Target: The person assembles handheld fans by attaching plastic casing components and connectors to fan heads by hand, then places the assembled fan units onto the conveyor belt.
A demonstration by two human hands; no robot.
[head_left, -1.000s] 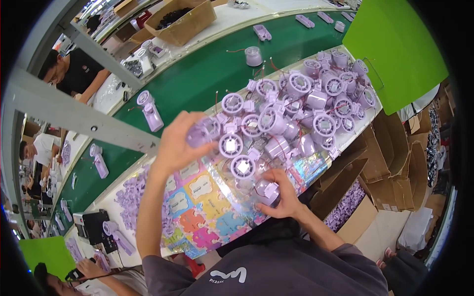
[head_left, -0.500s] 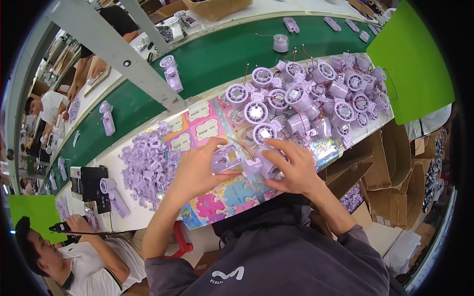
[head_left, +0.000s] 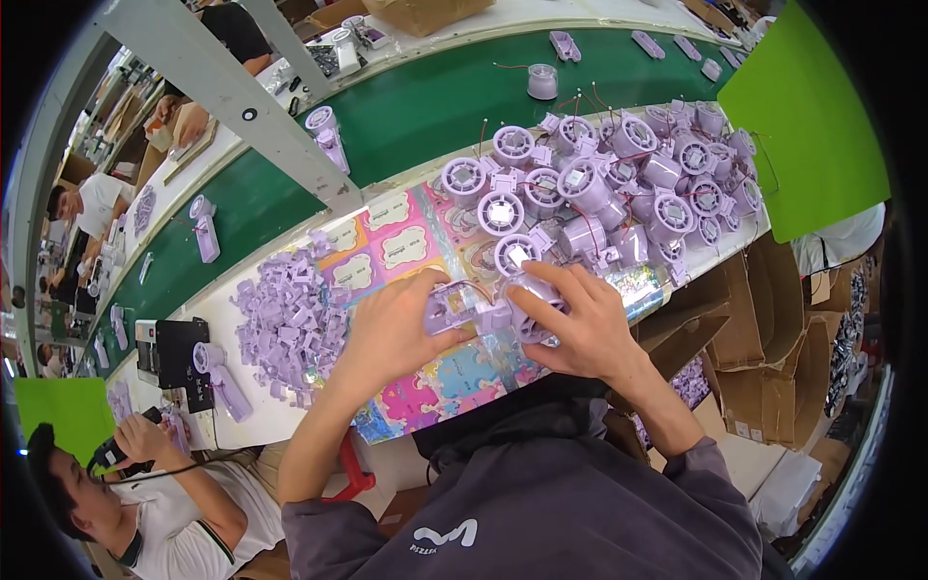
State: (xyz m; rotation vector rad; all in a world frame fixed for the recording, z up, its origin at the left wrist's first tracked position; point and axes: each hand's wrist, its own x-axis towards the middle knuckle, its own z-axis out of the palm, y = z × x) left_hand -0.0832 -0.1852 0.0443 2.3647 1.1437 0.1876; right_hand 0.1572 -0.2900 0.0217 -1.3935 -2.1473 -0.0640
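So both hands are busy on one light purple piece right in front of the person's chest, just above the colourful printed sheet point(head_left: 469, 372) that covers part of the white bench point(head_left: 263, 421). The left hand point(head_left: 391, 329) has its fingers and thumb wrapped around an open handle part point(head_left: 447, 309), pinching it along the sides. The right hand point(head_left: 585, 324) is curled over a round purple head point(head_left: 528, 329), fingers on top, thumb underneath. The two parts meet between the hands; can't tell if they're actually locked together. A thin wire point(head_left: 474, 287) arcs over the handle end. Just past the right hand there's a big heap of round purple housings point(head_left: 585, 184) with red wires poking out, and left of the left hand there's a pile of small purple pieces point(head_left: 290, 324). Further left on the bench sits a purple unit point(head_left: 227, 389) next to a black box point(head_left: 179, 362). Behind it all runs a green belt point(head_left: 435, 106) with a few purple parts spaced out on it. A co-worker point(head_left: 193, 493) sits at lower left, gripping a black tool.
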